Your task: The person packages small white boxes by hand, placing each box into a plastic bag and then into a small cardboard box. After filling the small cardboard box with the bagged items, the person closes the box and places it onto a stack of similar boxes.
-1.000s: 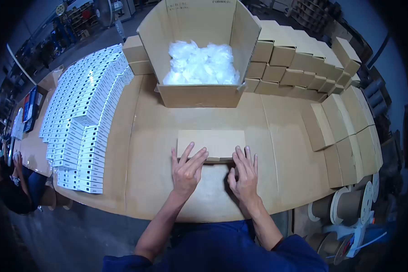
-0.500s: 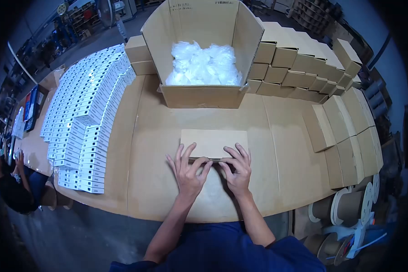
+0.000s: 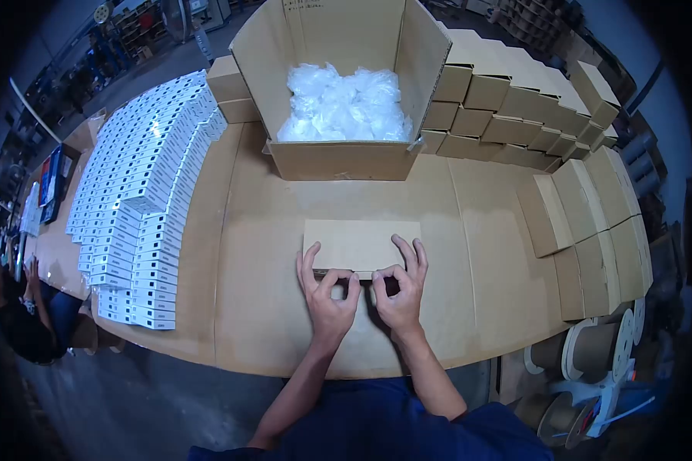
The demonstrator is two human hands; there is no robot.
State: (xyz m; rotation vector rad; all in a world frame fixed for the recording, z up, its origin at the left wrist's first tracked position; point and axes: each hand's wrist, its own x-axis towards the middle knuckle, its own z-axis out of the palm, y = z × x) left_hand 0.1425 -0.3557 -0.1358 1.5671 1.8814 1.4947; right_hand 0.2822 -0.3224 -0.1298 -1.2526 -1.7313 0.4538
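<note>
A small brown cardboard box (image 3: 361, 240) lies on the cardboard-covered table (image 3: 338, 201) in front of me. At the left of its near edge is my left hand (image 3: 331, 301), thumb and index finger closed on the edge and the other fingers raised along the left side. My right hand (image 3: 398, 296) grips the same edge just right of the middle, its thumb and index finger bent together and the remaining fingers over the top face. A dark gap shows along the near edge by the left fingers.
A large open carton (image 3: 344, 163) with clear plastic bags (image 3: 346, 104) stands at the back. White boxes (image 3: 142, 200) are stacked left, brown boxes (image 3: 507, 104) at the back right and more (image 3: 580, 230) at right. A person (image 3: 34, 315) sits far left.
Both hands have shifted slightly on the near edge, and their index fingers have curled closer to the thumbs. The view has tilted slightly.
</note>
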